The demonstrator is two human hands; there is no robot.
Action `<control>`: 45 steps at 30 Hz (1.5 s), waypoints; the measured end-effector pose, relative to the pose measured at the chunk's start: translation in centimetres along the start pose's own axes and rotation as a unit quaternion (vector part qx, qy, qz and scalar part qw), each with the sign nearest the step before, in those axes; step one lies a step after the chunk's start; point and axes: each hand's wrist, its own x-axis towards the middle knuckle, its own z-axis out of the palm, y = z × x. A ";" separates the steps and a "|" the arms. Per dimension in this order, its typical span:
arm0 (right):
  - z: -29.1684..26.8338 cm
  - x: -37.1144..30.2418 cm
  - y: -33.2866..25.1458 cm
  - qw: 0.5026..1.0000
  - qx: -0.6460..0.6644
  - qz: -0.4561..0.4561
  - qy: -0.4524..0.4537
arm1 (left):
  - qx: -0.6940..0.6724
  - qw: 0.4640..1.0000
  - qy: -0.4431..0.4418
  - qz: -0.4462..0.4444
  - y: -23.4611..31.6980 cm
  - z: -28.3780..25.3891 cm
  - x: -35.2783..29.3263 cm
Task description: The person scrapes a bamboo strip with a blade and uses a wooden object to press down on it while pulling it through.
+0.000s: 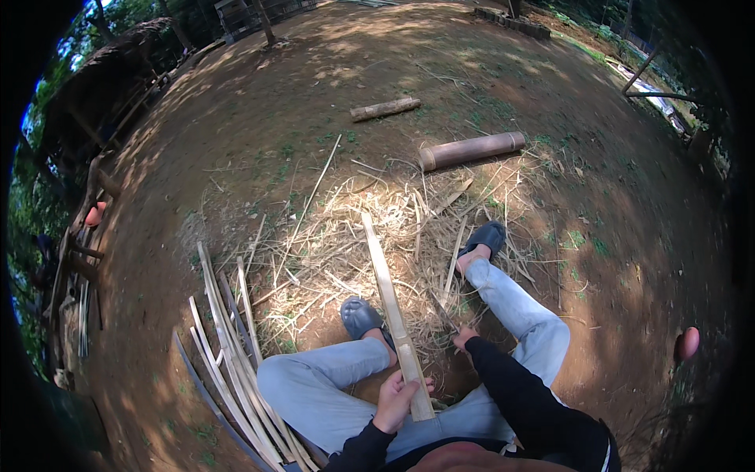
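My left hand is closed round the near end of a long, flat split-bamboo strip. The thumb lies on its pale face, and the strip runs away from my lap between my feet, over the shavings. To the right of the strip, my right hand is closed on a narrow, dark, knife-like tool. Its handle is hidden in the fingers, and its tip blends into the litter behind it. The tool is apart from the strip.
Pale bamboo shavings cover the ground around my dark shoes. Several long split strips lie in a bundle at my left. Farther off are a brown bamboo section and a short log. A reddish round object lies far right.
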 end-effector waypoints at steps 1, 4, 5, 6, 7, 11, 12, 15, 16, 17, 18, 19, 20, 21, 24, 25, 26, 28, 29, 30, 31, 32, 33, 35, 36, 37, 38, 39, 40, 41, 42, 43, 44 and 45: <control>0.0 0.1 -0.1 1.000 0.004 -0.003 0.005 | 0.013 1.000 0.011 -0.003 -0.1 0.0 0.0; -0.1 0.7 0.1 0.998 0.001 0.020 -0.062 | 0.019 0.998 -0.048 0.021 -0.2 0.0 -0.6; -0.1 1.0 0.6 0.999 -0.004 0.017 -0.048 | 0.012 0.998 -0.058 0.022 -0.1 0.2 -0.6; 0.0 1.1 1.2 0.999 -0.009 0.014 -0.033 | 0.005 0.997 -0.067 0.023 0.2 0.5 -0.5; 0.1 1.2 1.2 1.000 -0.013 0.008 -0.021 | 0.000 0.997 -0.073 0.025 0.5 0.6 -0.6; 0.6 0.8 0.2 0.999 0.004 0.018 -0.049 | 0.002 0.997 -0.074 0.014 0.0 0.7 -1.3; 0.9 0.3 -0.8 0.998 0.020 0.019 -0.065 | 0.007 0.997 -0.071 0.016 0.2 0.7 -1.6; 0.6 1.1 0.6 0.999 0.014 0.022 -0.048 | -0.003 0.995 -0.094 0.045 0.4 1.6 -1.1; 0.6 1.3 0.9 0.999 0.004 0.019 -0.040 | -0.009 0.994 -0.097 0.057 0.2 1.8 -0.8; 0.7 1.5 1.1 0.999 0.001 0.019 -0.041 | -0.012 0.994 -0.091 0.062 0.0 1.9 -0.6; 0.7 1.7 1.4 0.999 -0.003 0.019 -0.042 | -0.015 0.994 -0.084 0.066 -0.2 1.9 -0.4; 0.9 1.7 1.3 0.999 -0.006 0.018 -0.045 | -0.018 0.994 -0.075 0.071 -0.5 1.9 -0.2; 1.2 1.7 1.1 0.999 -0.005 0.013 -0.030 | -0.024 0.996 -0.058 0.070 -1.0 1.7 0.0; 1.4 1.8 1.0 1.000 -0.005 0.007 -0.016 | -0.031 0.996 -0.041 0.069 -1.7 1.5 0.4; 1.0 2.1 1.9 1.000 0.000 0.020 -0.010 | -0.086 0.995 0.009 0.053 -2.6 1.0 1.8; 0.4 2.3 2.2 0.999 0.003 0.027 -0.017 | -0.109 0.993 0.029 0.045 -3.0 0.8 2.2; 0.0 1.0 0.6 0.998 0.016 0.032 -0.050 | -0.126 0.991 0.050 0.023 -3.3 -0.2 2.1; -0.1 1.5 0.6 0.999 -0.007 0.010 -0.031 | -0.141 0.989 0.043 0.031 -3.2 -0.2 2.4; 0.7 -0.1 -1.8 0.997 0.033 0.021 -0.061 | -0.150 0.986 0.071 0.026 -3.4 -1.2 1.6; 0.7 -0.4 -1.7 0.997 0.039 0.029 -0.056 | -0.160 0.985 0.055 0.021 -3.0 -1.1 1.5; 0.2 -0.2 -0.9 0.997 0.041 0.034 -0.056 | -0.171 0.985 0.033 0.015 -2.7 -0.7 1.8; -0.1 0.1 -0.6 0.998 0.037 0.032 -0.051 | -0.187 0.982 0.020 0.012 -2.2 -0.3 1.9; -0.2 0.3 0.0 0.998 0.032 0.029 -0.043 | -0.204 0.979 0.004 0.011 -1.8 0.2 1.8; -0.7 1.2 1.2 0.999 -0.020 0.044 -0.021 | -0.267 0.961 -0.066 0.009 -0.7 1.2 1.7; -1.1 1.2 1.6 0.998 -0.008 0.056 -0.037 | -0.296 0.950 -0.095 0.011 -0.3 1.4 1.6; -0.5 0.2 -0.8 0.996 0.005 0.055 -0.072 | -0.312 0.945 -0.092 0.014 -0.1 0.4 0.9; -0.4 -0.6 -2.1 0.993 0.017 0.060 -0.096 | -0.331 0.938 -0.100 0.015 0.1 -0.2 0.5; -0.5 -0.8 -2.2 0.993 0.015 0.062 -0.099 | -0.349 0.930 -0.118 0.015 0.2 -0.2 0.4; -1.0 -0.7 -2.2 0.993 0.015 0.065 -0.097 | -0.336 0.933 -0.126 0.017 0.2 -0.2 0.5; -1.2 -0.7 -2.1 0.993 0.016 0.067 -0.096 | -0.345 0.929 -0.131 0.015 0.3 0.0 0.6; -1.3 -0.8 -2.0 0.993 0.015 0.070 -0.093 | -0.354 0.925 -0.135 0.012 0.4 0.1 0.6; -1.5 -0.9 -1.9 0.993 0.014 0.073 -0.088 | -0.363 0.921 -0.140 0.010 0.6 0.2 0.6; -1.5 -0.9 -1.8 0.994 0.013 0.075 -0.084 | -0.382 0.912 -0.150 0.009 0.6 0.2 0.6; -1.5 -0.8 -1.8 0.994 0.009 0.068 -0.080 | -0.401 0.902 -0.161 0.007 0.7 0.2 0.6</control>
